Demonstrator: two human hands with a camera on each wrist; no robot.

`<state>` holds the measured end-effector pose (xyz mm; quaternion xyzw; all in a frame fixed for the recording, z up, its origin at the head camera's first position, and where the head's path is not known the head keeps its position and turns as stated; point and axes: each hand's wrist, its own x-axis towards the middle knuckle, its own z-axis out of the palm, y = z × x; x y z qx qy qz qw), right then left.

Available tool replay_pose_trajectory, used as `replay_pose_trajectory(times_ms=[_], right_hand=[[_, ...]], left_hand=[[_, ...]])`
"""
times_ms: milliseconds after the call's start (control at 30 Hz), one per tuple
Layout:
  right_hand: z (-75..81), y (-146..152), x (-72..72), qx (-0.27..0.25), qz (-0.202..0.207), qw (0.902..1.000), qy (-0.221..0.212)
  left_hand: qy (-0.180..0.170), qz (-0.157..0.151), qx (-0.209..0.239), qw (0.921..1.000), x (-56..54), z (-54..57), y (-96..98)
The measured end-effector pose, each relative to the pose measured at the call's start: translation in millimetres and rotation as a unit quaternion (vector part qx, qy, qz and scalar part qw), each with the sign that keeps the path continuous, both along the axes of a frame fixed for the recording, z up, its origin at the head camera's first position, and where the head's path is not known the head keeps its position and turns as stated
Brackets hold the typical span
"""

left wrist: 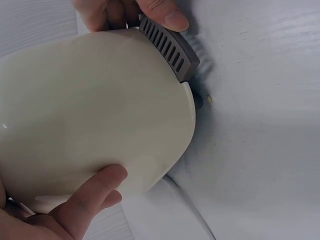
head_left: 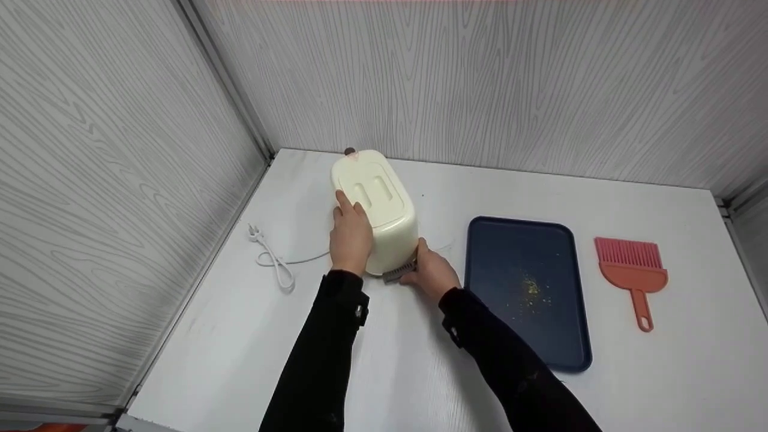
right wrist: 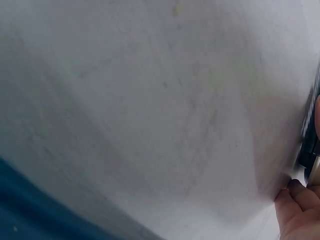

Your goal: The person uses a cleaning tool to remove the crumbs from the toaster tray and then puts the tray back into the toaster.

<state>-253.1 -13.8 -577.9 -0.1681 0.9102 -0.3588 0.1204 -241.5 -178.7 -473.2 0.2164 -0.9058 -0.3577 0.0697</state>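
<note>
A cream toaster [head_left: 390,216] with two slot-shaped recesses on top stands on the white table. My left hand [head_left: 351,237] holds its left side, index finger reaching along the upper edge; in the left wrist view the thumb lies on the smooth end face. At the near end, low down, sits a grey slotted crumb tray [left wrist: 170,50]. My right hand [head_left: 435,273] pinches it at its right end, thumb on its outer face, other fingers curled beside the toaster. How far the tray reaches inside is hidden. The right wrist view catches only fingers [right wrist: 300,212] at its lower right edge.
Right of the toaster lies a navy tray [head_left: 498,240] with yellowish crumbs [head_left: 531,288] on it. Farther right are a red brush and a coral dustpan [head_left: 633,276], nested together. A white cord with its plug [head_left: 255,233] lies at left. Walls border the table behind and at both sides.
</note>
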Motion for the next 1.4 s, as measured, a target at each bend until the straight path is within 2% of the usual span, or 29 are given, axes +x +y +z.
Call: replay_pose_trajectory(times_ms=[267,533,800,1033,1400], right_hand=[[0.8,-3.9,2.9,0.02,-0.03,0.9988,0.033],[1.4,-4.9,2.1,0.023,-0.044,0.9981,0.037],[-0.4,-7.4,2.8,0.015,-0.047,0.9977,0.046],[-3.1,-6.3,2.8,0.021,-0.039,0.9962,0.075],[-5.2,-5.3,1.9,0.008,-0.043,0.996,0.078]], left_hand=[[-0.001,-0.001,0.001,1.0,-0.6,-1.9,-0.6],[0.0,-0.001,-0.004,1.0,-1.1,-1.1,0.7],[0.01,0.003,-0.003,0.9999,-0.3,-2.3,-3.0],[0.007,-0.004,-0.003,1.0,0.2,-2.2,-3.3],[0.005,-0.007,-0.019,0.9998,-1.4,-3.3,-4.4]])
